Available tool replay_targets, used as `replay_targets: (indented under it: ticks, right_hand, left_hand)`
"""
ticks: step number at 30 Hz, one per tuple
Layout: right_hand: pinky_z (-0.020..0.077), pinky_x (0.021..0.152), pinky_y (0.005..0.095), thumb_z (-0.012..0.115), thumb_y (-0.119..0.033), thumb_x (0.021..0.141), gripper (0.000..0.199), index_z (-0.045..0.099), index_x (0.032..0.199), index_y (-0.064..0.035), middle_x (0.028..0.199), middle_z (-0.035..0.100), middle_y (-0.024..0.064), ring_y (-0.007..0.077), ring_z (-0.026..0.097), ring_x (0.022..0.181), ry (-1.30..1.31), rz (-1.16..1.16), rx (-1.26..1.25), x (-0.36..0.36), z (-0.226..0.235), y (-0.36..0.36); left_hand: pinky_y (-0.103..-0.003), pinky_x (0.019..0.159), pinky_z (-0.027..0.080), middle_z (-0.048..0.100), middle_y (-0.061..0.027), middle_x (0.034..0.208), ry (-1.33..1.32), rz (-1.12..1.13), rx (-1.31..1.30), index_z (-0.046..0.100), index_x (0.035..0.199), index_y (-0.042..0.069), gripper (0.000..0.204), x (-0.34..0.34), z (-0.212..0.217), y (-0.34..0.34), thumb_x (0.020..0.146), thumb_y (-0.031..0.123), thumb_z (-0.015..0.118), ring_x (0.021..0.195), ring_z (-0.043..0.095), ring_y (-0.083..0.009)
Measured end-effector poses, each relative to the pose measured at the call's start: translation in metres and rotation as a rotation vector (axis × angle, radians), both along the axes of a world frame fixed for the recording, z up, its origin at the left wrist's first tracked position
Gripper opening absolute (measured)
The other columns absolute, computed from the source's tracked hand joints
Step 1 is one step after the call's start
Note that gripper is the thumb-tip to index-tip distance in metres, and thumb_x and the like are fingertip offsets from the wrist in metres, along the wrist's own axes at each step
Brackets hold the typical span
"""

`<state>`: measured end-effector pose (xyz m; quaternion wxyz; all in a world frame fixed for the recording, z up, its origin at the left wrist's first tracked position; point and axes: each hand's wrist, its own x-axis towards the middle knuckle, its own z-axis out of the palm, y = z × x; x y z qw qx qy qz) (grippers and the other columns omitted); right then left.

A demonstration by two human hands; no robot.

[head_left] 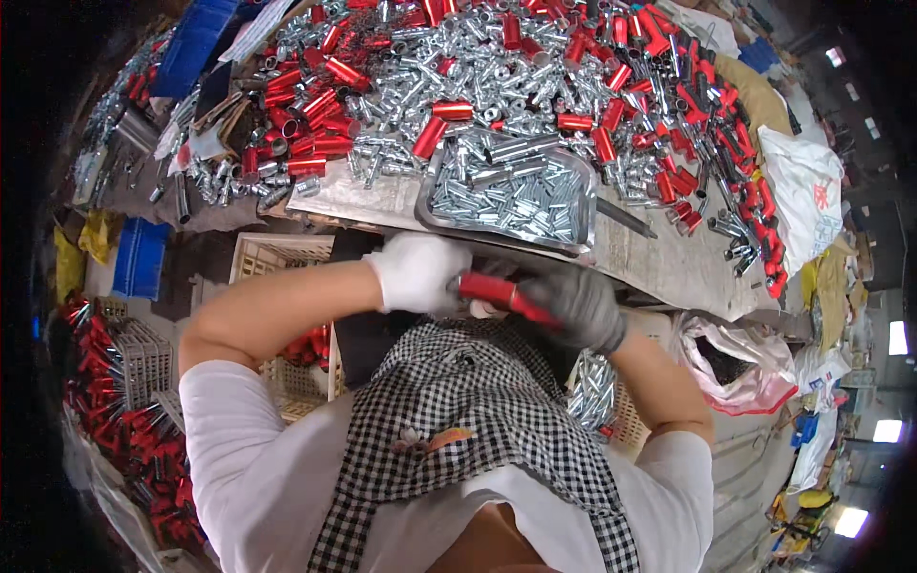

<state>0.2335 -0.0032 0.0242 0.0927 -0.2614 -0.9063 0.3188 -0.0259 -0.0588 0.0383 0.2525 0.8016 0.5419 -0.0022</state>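
In front of my apron, just below the bench edge, a red tubular part lies across between my hands. My left hand, in a white glove, is closed at its left end, with most of the fingers turned from view. A dark grey glove covers my right hand, whose fingers wrap around the right end of the same part; slight blur softens its outline. Beyond the hands, a metal tray holds many small silvery pins and a few longer metal tubes.
A large heap of silvery metal fittings and red tubes covers the bench. Red and black handles line its right side. Crates with red parts stand at lower left. A white sack sits open at right.
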Motion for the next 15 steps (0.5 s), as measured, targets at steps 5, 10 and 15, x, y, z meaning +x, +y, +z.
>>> replay_targets:
  ticks: [5,10,15]
  right_hand:
    - [0.0524,0.065,0.0359,0.076,-0.02,0.074,0.043,0.062,0.113,-0.0058,0.08,0.06,0.0009,0.02,0.062,0.072,0.186,-0.134,-0.726,0.008,-0.045,-0.012]
    - [0.0516,0.065,0.0336,0.076,-0.019,0.075,0.04,0.063,0.111,-0.0065,0.082,0.063,0.0011,0.017,0.061,0.069,0.257,-0.177,-0.783,-0.006,0.0,0.002]
    - [0.0524,0.071,0.0411,0.075,-0.022,0.061,0.048,0.063,0.104,-0.0065,0.077,0.061,0.0061,0.0274,0.063,0.072,0.294,0.6,0.799,-0.011,-0.004,0.023]
  left_hand:
    - [-0.043,0.058,0.053,0.068,-0.0162,0.072,0.172,-0.016,0.138,0.065,0.089,0.002,0.029,0.001,-0.016,-0.016,0.075,0.027,0.071,0.06,0.067,-0.0318]
    - [-0.042,0.061,0.052,0.069,-0.0147,0.076,0.031,-0.066,0.281,0.067,0.087,0.006,0.035,-0.007,-0.023,-0.004,0.074,0.037,0.073,0.067,0.067,-0.0329]
    - [-0.044,0.062,0.051,0.068,-0.016,0.079,-0.254,0.083,-0.737,0.068,0.097,0.006,0.033,0.004,-0.023,-0.018,0.074,0.031,0.07,0.071,0.067,-0.0298]
